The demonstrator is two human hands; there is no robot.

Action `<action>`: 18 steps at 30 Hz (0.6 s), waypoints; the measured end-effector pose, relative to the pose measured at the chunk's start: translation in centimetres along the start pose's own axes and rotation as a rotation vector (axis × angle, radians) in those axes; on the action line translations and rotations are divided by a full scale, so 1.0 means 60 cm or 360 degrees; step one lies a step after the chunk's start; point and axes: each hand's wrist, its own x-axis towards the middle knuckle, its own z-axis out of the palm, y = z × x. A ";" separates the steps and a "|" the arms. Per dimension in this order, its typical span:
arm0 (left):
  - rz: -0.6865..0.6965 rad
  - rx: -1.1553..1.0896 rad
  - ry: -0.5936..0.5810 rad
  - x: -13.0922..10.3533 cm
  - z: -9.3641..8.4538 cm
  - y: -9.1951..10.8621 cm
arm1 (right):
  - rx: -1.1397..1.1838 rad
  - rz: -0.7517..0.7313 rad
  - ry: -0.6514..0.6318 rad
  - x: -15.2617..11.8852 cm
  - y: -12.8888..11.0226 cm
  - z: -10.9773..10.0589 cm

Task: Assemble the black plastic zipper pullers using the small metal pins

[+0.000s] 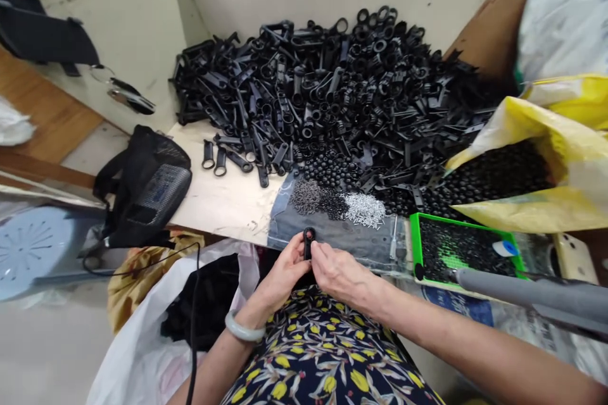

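The left hand (pixel 289 266) reaches up from the lower left, forearm slanting inward with a pale bangle (pixel 244 327) around the wrist, its thumb and fingers clamped on a black ring-ended plastic part (pixel 308 243). That part stands roughly upright in the view, ring end away from the body, over the near edge of the counter (pixel 228 202) and in front of the patterned garment. The right hand (pixel 339 269) comes in from the lower right on a long diagonal forearm, knuckles up and fingers curled inward, its fingertips drawn together against the part's right side; whether they pinch something small cannot be told. The two hands nearly meet, just short of the dark mat (pixel 342 242). On the mat's far side lie a heap of silver pins (pixel 365 209) and a heap of small grey-brown pieces (pixel 306 196). Beyond them spreads a large pile of black plastic parts (pixel 304 88), with a green tray (pixel 416 243) to the right.
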 end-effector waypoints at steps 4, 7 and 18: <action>-0.0085 -0.0049 0.0075 -0.001 0.009 0.024 | 0.0229 0.0042 0.0034 0.006 0.025 -0.008; -0.0163 -0.0092 0.0107 0.001 0.019 0.039 | 0.0561 0.0229 0.0097 0.021 0.105 -0.015; -0.0080 0.0031 0.0225 0.013 0.034 0.052 | 0.0249 0.1669 0.0313 0.161 0.364 0.029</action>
